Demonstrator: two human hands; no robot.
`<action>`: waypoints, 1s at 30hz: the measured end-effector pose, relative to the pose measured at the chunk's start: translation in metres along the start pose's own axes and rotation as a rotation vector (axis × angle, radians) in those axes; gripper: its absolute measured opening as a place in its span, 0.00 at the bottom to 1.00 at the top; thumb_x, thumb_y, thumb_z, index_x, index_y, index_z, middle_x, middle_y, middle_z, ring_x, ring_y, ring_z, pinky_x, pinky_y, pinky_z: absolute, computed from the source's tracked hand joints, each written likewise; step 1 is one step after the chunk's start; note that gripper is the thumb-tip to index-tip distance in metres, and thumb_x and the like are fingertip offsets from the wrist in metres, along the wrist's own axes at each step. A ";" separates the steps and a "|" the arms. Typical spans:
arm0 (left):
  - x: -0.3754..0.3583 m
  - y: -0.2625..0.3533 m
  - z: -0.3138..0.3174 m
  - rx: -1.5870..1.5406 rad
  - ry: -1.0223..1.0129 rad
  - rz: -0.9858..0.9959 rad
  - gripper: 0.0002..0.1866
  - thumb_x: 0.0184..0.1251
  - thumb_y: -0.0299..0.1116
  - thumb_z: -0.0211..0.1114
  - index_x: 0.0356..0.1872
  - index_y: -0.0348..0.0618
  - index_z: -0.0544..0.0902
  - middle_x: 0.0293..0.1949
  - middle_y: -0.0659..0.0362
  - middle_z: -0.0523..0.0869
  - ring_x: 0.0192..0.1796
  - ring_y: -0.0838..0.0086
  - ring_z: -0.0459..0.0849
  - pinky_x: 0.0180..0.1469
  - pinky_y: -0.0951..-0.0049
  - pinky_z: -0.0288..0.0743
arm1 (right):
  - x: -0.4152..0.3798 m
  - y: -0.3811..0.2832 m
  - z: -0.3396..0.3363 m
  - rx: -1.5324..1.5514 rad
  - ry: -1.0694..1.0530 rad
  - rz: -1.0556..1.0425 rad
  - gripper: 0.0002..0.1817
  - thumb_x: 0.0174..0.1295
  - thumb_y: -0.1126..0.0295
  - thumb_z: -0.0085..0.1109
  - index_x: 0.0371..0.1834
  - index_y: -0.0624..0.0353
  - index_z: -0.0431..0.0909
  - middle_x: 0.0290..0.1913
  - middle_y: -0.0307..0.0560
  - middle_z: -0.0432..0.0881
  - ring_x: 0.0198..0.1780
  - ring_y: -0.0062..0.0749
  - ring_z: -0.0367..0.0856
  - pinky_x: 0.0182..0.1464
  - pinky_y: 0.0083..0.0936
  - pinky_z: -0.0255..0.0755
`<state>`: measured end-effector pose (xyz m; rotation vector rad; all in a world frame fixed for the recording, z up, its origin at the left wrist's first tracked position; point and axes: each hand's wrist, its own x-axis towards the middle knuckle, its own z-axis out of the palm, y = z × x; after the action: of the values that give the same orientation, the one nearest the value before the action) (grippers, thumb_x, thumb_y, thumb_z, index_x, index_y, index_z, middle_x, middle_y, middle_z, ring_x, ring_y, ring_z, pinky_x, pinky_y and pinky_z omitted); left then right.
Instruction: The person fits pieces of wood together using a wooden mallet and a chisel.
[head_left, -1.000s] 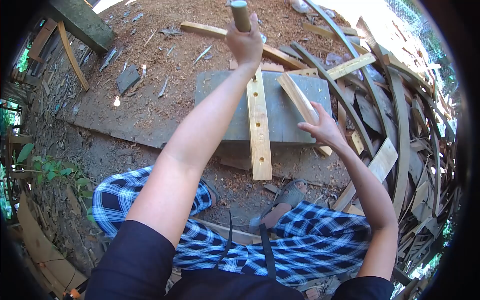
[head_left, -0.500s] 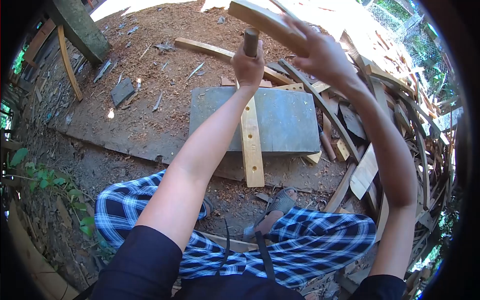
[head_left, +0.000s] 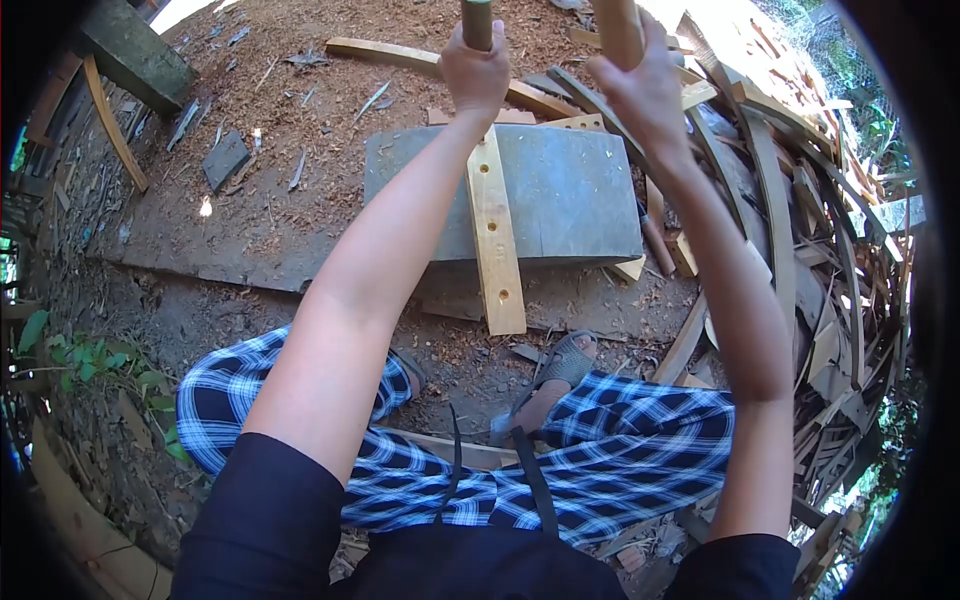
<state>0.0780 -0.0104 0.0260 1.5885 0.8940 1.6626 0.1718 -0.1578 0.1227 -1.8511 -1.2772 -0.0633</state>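
Observation:
My left hand (head_left: pixel 475 75) is wrapped round an upright tool with a round wooden handle (head_left: pixel 477 25). The tool's lower end is hidden behind the hand, at the far end of a pale wooden strip (head_left: pixel 497 245) with holes along it. That strip lies across a grey block (head_left: pixel 570 195) and overhangs its near edge. My right hand (head_left: pixel 645 95) grips a thick wooden bar (head_left: pixel 618 35) by its near end, raised to the right of the tool. The bar's far end is cut off by the top of the view.
A curved wooden piece (head_left: pixel 385 52) lies behind the block on shavings-covered ground. Offcuts and curved slats (head_left: pixel 775 230) pile up at the right. A round handle (head_left: pixel 656 243) lies beside the block's right side. At the upper left stands a concrete post (head_left: pixel 140 65).
My right hand has swung the wooden bar so that it points away from me. The view has shifted, so the block and the strip appear higher. My left hand keeps its hold.

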 end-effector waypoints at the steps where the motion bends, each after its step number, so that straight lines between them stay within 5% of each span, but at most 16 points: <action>1: 0.002 0.000 0.000 0.001 -0.007 0.006 0.13 0.66 0.39 0.68 0.31 0.39 0.81 0.24 0.49 0.85 0.31 0.54 0.87 0.37 0.59 0.77 | -0.016 0.008 0.015 0.100 -0.003 0.158 0.35 0.53 0.64 0.64 0.65 0.62 0.65 0.44 0.64 0.85 0.44 0.53 0.87 0.49 0.41 0.79; 5: 0.009 -0.003 0.004 0.089 -0.016 -0.026 0.12 0.66 0.36 0.68 0.34 0.35 0.81 0.29 0.46 0.87 0.31 0.55 0.88 0.38 0.59 0.79 | -0.097 0.029 0.086 0.233 0.046 0.401 0.44 0.51 0.67 0.65 0.73 0.60 0.56 0.51 0.66 0.82 0.52 0.61 0.83 0.57 0.46 0.75; 7: 0.018 -0.019 0.014 -0.046 0.012 -0.215 0.20 0.63 0.42 0.73 0.24 0.34 0.80 0.18 0.49 0.81 0.24 0.62 0.84 0.30 0.59 0.73 | -0.127 0.016 0.110 0.282 0.054 0.456 0.45 0.51 0.68 0.66 0.74 0.60 0.55 0.53 0.67 0.82 0.53 0.61 0.83 0.57 0.47 0.74; 9: 0.027 -0.031 0.021 0.138 0.062 -0.158 0.20 0.63 0.41 0.72 0.23 0.33 0.80 0.18 0.48 0.82 0.27 0.54 0.86 0.32 0.56 0.75 | -0.146 0.000 0.127 0.387 0.061 0.562 0.47 0.52 0.70 0.66 0.76 0.61 0.52 0.56 0.69 0.79 0.55 0.62 0.81 0.59 0.47 0.73; 12: 0.038 -0.047 0.026 0.158 0.209 -0.045 0.19 0.63 0.41 0.71 0.23 0.32 0.81 0.21 0.45 0.84 0.31 0.49 0.88 0.34 0.54 0.76 | -0.166 -0.017 0.150 0.260 0.211 0.544 0.48 0.52 0.72 0.66 0.77 0.59 0.51 0.58 0.70 0.77 0.56 0.64 0.79 0.60 0.47 0.71; 19: 0.062 -0.098 0.020 0.354 0.283 -0.396 0.17 0.61 0.39 0.71 0.33 0.29 0.85 0.28 0.42 0.88 0.37 0.47 0.89 0.41 0.53 0.80 | -0.174 -0.019 0.153 0.169 0.266 0.387 0.48 0.52 0.70 0.66 0.77 0.57 0.52 0.57 0.68 0.78 0.52 0.65 0.81 0.55 0.51 0.72; 21: 0.066 -0.118 0.005 0.387 0.588 -0.239 0.14 0.63 0.37 0.70 0.28 0.34 0.83 0.21 0.51 0.86 0.26 0.57 0.88 0.30 0.58 0.79 | -0.173 -0.022 0.150 0.196 0.206 0.457 0.48 0.51 0.69 0.67 0.76 0.56 0.53 0.58 0.65 0.78 0.50 0.64 0.82 0.52 0.51 0.74; 23: 0.057 -0.099 -0.022 0.027 0.475 -0.630 0.12 0.66 0.26 0.59 0.45 0.28 0.74 0.27 0.48 0.83 0.17 0.66 0.82 0.12 0.70 0.69 | -0.173 -0.023 0.149 0.192 0.204 0.467 0.48 0.51 0.69 0.67 0.76 0.56 0.53 0.57 0.65 0.79 0.50 0.64 0.82 0.52 0.50 0.75; 25: 0.049 -0.069 -0.045 -0.078 0.515 -0.749 0.15 0.65 0.27 0.63 0.44 0.22 0.75 0.42 0.37 0.85 0.31 0.53 0.88 0.43 0.59 0.86 | -0.172 -0.020 0.149 0.189 0.210 0.473 0.48 0.51 0.68 0.67 0.76 0.55 0.53 0.56 0.65 0.79 0.50 0.64 0.82 0.51 0.49 0.75; 29: 0.044 -0.057 -0.079 -0.272 0.585 -0.604 0.12 0.64 0.31 0.66 0.38 0.28 0.79 0.33 0.45 0.86 0.28 0.58 0.86 0.37 0.60 0.82 | -0.166 0.000 0.140 0.213 0.175 0.352 0.46 0.51 0.67 0.67 0.75 0.58 0.56 0.49 0.67 0.82 0.47 0.63 0.85 0.51 0.47 0.78; 30: 0.044 -0.050 -0.089 -0.275 0.443 -0.513 0.10 0.67 0.30 0.64 0.36 0.33 0.74 0.26 0.53 0.80 0.20 0.68 0.78 0.24 0.67 0.71 | -0.162 0.006 0.135 0.287 0.115 0.367 0.44 0.52 0.67 0.66 0.74 0.60 0.57 0.47 0.68 0.83 0.46 0.62 0.85 0.51 0.47 0.78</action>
<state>-0.0126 0.0508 0.0060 0.7313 1.1191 1.6822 0.0454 -0.1881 -0.0436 -1.7731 -0.8060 0.1990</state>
